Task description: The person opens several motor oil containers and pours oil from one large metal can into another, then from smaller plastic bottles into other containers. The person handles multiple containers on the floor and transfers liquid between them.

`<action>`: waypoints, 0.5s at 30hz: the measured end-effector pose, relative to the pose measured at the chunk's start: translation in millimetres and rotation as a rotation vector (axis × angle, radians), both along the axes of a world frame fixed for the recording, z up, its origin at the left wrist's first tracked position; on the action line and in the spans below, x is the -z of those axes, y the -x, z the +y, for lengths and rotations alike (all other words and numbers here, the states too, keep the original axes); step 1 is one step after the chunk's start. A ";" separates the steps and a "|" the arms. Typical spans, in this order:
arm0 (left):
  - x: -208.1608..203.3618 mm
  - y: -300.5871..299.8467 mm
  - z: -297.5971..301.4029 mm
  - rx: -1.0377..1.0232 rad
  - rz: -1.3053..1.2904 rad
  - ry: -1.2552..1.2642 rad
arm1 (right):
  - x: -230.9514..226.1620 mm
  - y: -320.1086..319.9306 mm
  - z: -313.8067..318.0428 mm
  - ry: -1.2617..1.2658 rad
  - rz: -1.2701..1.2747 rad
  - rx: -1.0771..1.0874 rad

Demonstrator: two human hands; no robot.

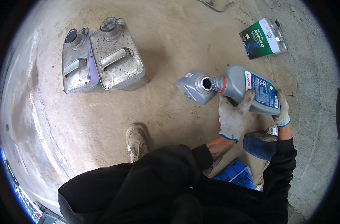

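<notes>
Both my hands wear whitish knit gloves with blue cuffs. Between them a large grey plastic bottle (236, 78) with a blue label lies tilted, its neck pointing left. My left hand (232, 116) grips its near side by the neck, thumb on the label. My right hand (283, 111) is wrapped round the bottle's base end. The uncapped, red-ringed neck meets the open mouth of a smaller grey bottle (191, 86), which stands on the floor. Whether liquid runs between the two mouths I cannot make out.
Two dirty metal cans, one nearer the middle (117, 67) and one further left (73, 59), have handles and wide spouts. A green and white can (261, 39) stands at the far right. Below my hands are a dark translucent container (257, 145) and a blue crate-like object (235, 174).
</notes>
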State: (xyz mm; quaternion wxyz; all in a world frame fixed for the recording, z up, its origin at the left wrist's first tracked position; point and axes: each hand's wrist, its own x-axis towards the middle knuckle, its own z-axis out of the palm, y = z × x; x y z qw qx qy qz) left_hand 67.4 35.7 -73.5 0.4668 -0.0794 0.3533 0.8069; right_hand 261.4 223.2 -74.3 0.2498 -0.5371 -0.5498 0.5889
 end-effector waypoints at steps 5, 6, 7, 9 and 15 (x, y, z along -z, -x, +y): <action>8.3 -0.5 2.6 -0.038 0.061 -0.065 | -4.7 -0.2 3.6 0.046 0.007 -0.051; 9.3 -1.2 3.1 -0.036 0.064 -0.061 | -5.6 0.4 3.1 0.048 0.019 -0.030; 9.6 -1.9 3.5 -0.034 0.066 -0.057 | -6.5 1.5 2.6 0.031 0.019 -0.032; 8.7 -3.0 3.7 -0.037 0.063 -0.054 | -8.1 3.8 0.7 -0.004 0.016 -0.034; 3.1 1.2 2.9 -0.059 0.042 -0.047 | -7.7 4.6 2.5 -0.021 0.014 0.003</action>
